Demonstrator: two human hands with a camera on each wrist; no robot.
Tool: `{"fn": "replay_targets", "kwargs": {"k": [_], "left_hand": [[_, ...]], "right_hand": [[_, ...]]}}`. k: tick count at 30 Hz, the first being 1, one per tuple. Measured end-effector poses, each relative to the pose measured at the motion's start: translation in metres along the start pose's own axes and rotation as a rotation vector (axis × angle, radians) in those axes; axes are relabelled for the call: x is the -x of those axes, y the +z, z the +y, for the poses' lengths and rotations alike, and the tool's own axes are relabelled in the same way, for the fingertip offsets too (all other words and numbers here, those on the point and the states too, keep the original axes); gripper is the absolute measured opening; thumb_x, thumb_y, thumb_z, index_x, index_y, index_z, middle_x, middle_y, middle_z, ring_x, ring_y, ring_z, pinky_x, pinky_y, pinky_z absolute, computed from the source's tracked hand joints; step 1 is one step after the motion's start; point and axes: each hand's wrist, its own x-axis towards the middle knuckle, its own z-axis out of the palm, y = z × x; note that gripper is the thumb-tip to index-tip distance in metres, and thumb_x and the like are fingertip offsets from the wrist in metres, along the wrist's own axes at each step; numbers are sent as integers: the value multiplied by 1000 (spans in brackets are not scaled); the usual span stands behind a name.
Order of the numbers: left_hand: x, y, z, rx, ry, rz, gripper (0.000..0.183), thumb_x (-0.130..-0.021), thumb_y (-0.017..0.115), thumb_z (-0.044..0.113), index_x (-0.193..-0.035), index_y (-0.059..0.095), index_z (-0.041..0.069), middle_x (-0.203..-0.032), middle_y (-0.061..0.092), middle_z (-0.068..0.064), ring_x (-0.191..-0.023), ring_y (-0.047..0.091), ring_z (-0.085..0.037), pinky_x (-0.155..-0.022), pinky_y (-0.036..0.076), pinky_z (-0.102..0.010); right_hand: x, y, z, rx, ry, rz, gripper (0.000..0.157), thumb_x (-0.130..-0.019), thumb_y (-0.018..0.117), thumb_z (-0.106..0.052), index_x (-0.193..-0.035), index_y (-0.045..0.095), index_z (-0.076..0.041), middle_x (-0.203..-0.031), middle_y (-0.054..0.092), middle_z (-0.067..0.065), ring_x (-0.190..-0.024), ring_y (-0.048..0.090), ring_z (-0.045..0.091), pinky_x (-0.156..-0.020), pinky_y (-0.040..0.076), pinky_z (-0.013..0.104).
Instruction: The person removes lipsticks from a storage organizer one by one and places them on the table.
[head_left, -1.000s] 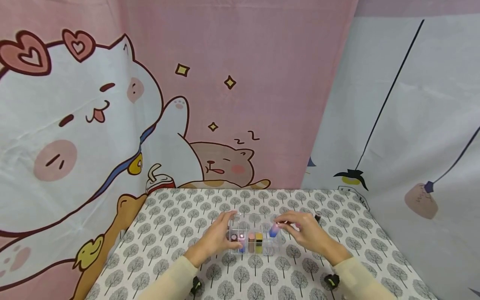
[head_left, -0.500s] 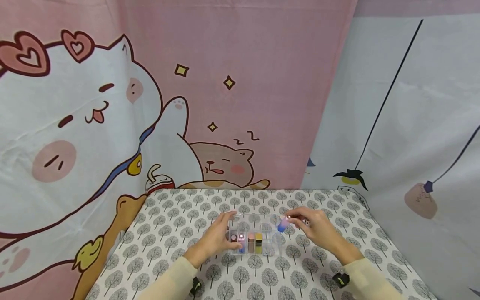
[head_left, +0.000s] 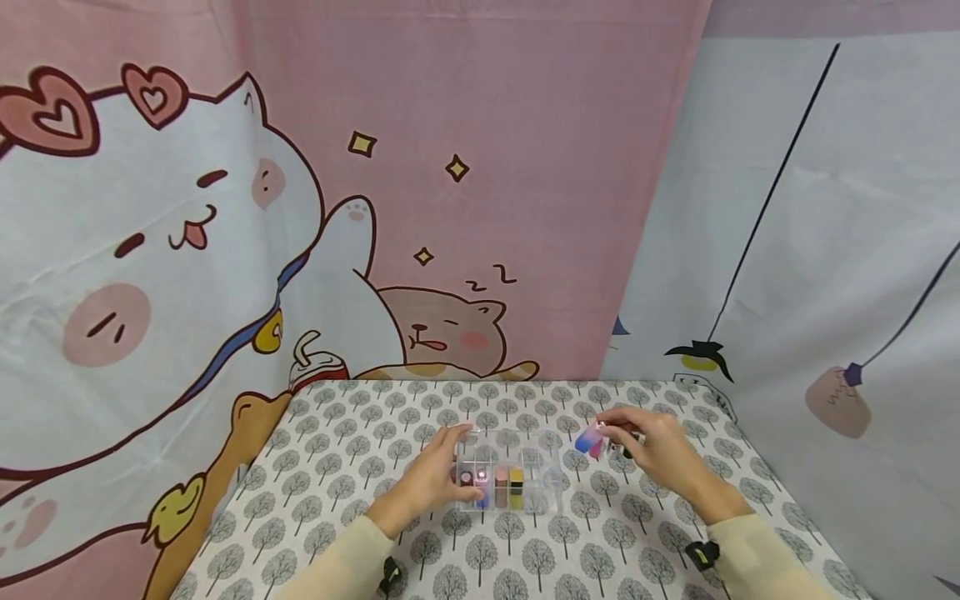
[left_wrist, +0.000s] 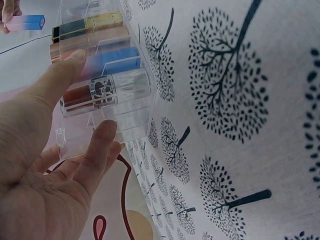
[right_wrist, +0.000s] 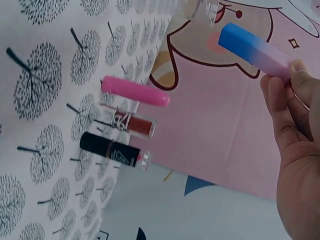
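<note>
My left hand [head_left: 427,483] grips the left end of a clear divided organizer box [head_left: 542,482], thumb at the front and fingers behind. Inside stand a red-brown lip gloss [left_wrist: 80,98], a blue-and-pink lipstick tube [left_wrist: 122,61], a copper-pink tube [head_left: 502,488] and a black-and-gold lipstick [head_left: 516,489]. To the right of the box, my right hand [head_left: 651,450] pinches another blue-to-pink lipstick tube [right_wrist: 255,50] by its pink end, tilted and raised above the cloth. Its blue end points toward the box.
On the tree-print cloth [head_left: 487,558], near my right hand, are a bright pink tube [right_wrist: 135,91], a red-brown lip gloss [right_wrist: 134,124] and a black lipstick [right_wrist: 111,149], all standing upright. Cartoon-printed curtains [head_left: 480,100] hang behind and at both sides.
My right hand has carried the blue-to-pink lipstick tube from over the box's right compartments to the right, away from the box. The left hand keeps its place on the box.
</note>
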Motion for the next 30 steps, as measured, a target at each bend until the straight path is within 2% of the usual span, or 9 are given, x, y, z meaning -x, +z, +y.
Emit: {"fn": "replay_targets", "kwargs": {"k": [4,9,14,21,28,30], "left_hand": [[0,0,0,0,1,-1,120,-82,108,36,-179,39,15,-170,57,-19,-134,74,-41,-115,66,-62],[1,0,-1,-4,10,-1,120,-83,108,37,-179,39,15,-170,57,-19,-133,76,-42,-114,67,-62],[1,0,-2,-14,10,4,122,-81,109,38,-178,40,15,-171,57,-19,-131,76,-39,-113,68,-62],[1,-2,-1,-24,9,8,123,-80,109,39,-179,40,16,-171,57,-18,-130,76,-36,-113,68,-61],[0,0,-2,-32,18,11,122,-80,109,40,-178,41,15,-169,58,-18,-130,74,-35,-112,68,-60],[0,-1,-1,-28,19,9,122,-80,109,40,-178,41,15,-169,58,-19,-130,74,-36,-113,68,-60]], "right_hand": [[0,-8,4,61,1,16,32,-95,90,5,-124,85,-8,-106,91,1,-89,87,14,-82,66,12],[0,-22,11,119,-10,51,35,-93,91,7,-124,84,-7,-109,91,4,-92,90,26,-90,64,9],[0,-34,19,186,-15,77,35,-90,93,7,-122,85,-8,-109,91,5,-91,89,29,-88,66,12],[2,-46,32,216,7,93,38,-87,96,6,-120,87,-9,-108,91,6,-88,88,29,-84,64,9],[9,-50,47,244,93,98,33,-92,95,3,-122,87,-9,-114,90,9,-94,88,34,-90,57,0],[12,-51,53,243,122,102,33,-93,94,2,-123,87,-9,-115,90,11,-95,88,37,-89,58,2]]}}
